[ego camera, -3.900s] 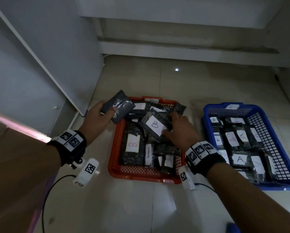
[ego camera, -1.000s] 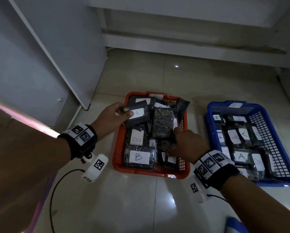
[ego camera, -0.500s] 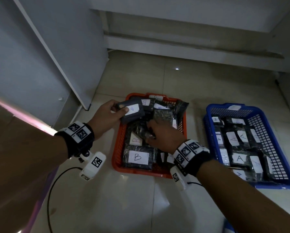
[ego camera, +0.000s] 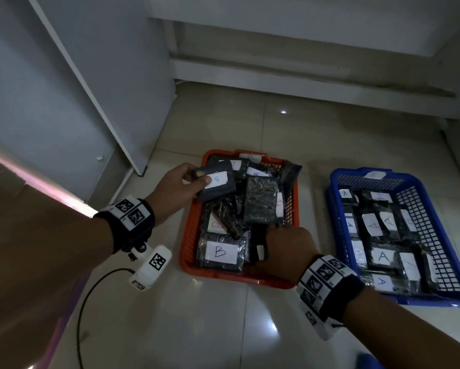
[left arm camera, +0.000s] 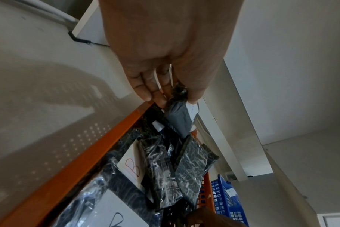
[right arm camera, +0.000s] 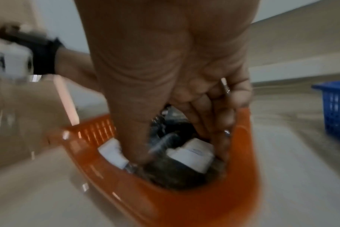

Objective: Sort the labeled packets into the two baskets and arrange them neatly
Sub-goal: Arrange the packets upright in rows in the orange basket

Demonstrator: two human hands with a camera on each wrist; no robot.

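**tile_gazer:** On the floor [ego camera: 197, 328] in the head view, an orange basket [ego camera: 190, 235] sits left of a blue basket [ego camera: 436, 225], near each other but apart. The orange one holds dark packets with "B" labels, loosely heaped; the blue one holds packets marked "A" in tidier rows. The left hand [ego camera: 175, 190] is at the orange basket's far-left corner, thumb on top and fingers below, pinching a grey packet [ego camera: 218, 186] with a white label. That packet is lifted over the heap. A big "B" packet [ego camera: 221, 253] lies flat at the near-left.

**packet_pete:** And the right one?

**tile_gazer:** The right hand [ego camera: 287, 249] reaches into the near-right part of the orange basket, knuckles up, fingers dipped among the packets.

**packet_pete:** Left wrist view?

**tile_gazer:** Left hand [left arm camera: 165, 53] from below: fingers [left arm camera: 145, 86] and thumb are closed on the crinkled end of the grey packet [left arm camera: 180, 119], which hangs tilted above the orange rim [left arm camera: 78, 165]. The blue basket [left arm camera: 223, 198] peeks in behind.

**packet_pete:** Right wrist?

**tile_gazer:** Blurry. The right hand [right arm camera: 175, 76] is down inside the orange basket [right arm camera: 165, 199], fingers [right arm camera: 204, 110] curled among dark packets with white labels, thumb pressed low. Can't tell whether it actually grips one. A blue basket corner [right arm camera: 334, 104] is at the right edge.
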